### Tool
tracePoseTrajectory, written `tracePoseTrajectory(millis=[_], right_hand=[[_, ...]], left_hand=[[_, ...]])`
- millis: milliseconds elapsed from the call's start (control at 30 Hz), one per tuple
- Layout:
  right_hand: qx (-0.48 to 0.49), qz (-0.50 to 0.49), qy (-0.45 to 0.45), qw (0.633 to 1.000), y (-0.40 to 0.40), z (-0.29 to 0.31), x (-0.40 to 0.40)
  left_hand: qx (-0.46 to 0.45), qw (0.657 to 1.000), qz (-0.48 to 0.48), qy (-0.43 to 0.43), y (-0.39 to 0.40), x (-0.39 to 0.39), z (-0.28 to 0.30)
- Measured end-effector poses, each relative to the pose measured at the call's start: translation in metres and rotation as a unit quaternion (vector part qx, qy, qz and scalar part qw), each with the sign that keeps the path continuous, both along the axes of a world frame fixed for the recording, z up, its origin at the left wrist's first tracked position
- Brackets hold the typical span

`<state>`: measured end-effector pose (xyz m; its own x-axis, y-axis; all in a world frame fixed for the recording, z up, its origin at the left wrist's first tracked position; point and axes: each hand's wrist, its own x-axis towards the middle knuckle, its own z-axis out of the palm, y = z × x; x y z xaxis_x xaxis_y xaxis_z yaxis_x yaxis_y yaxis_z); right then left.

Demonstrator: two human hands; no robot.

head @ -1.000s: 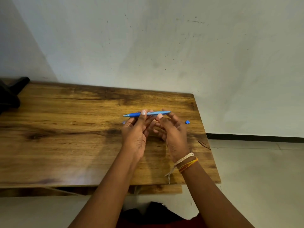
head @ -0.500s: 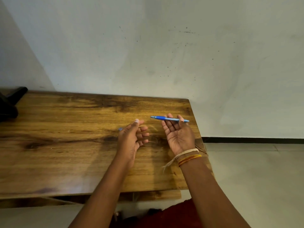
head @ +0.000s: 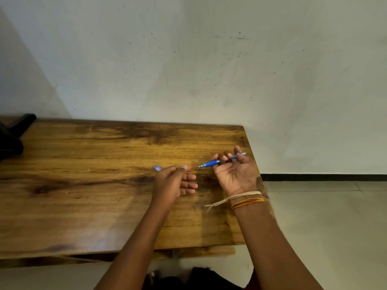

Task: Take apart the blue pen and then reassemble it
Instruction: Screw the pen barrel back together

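Right hand [head: 235,174] palm-up, fingers clamped on blue pen [head: 211,163], tip pointing 9 o'clock. Left hand [head: 173,182] pinched, can't tell on what. Small blue piece [head: 157,168] on table [head: 83,185] at its 10 o'clock. Keep pen level, fit pieces straight, w/o forcing.

wooden table [head: 83,185] | dark object [head: 10,139] at left edge | speckled wall [head: 209,70]

From my remote feed: a wooden table [head: 88,185] stands against a scuffed, speckled white wall [head: 209,59]; at three o'clock, pale floor tiles [head: 324,216] meet a black skirting strip [head: 324,177]; shadow falls at ten o'clock.
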<state>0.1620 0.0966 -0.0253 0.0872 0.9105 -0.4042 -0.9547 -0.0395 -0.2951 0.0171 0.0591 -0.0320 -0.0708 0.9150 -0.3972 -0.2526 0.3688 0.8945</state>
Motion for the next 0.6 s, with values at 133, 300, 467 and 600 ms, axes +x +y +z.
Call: tracePoseTrajectory(millis=[133,300,467,600], right_hand=[[0.097,0.067,-0.04,0.992,-0.0023,-0.0004,0.0084],[0.142,0.095,-0.079,0.982,-0.002,0.0045,0.0078],[0.169,0.114,-0.095,0.975,-0.0023,0.0048,0.008],[0.173,0.118,-0.105,0.972,-0.0013,0.0028,0.0087]], left_hand=[[-0.012,0.999,-0.033,-0.014,-0.0005,0.0018,0.0001],[-0.017,0.997,-0.059,-0.044,-0.0026,0.0019,0.0033],[-0.002,0.997,-0.054,-0.046,-0.0034,-0.0007,0.001],[-0.008,0.998,-0.056,-0.041,-0.0019,-0.0011,-0.001]])
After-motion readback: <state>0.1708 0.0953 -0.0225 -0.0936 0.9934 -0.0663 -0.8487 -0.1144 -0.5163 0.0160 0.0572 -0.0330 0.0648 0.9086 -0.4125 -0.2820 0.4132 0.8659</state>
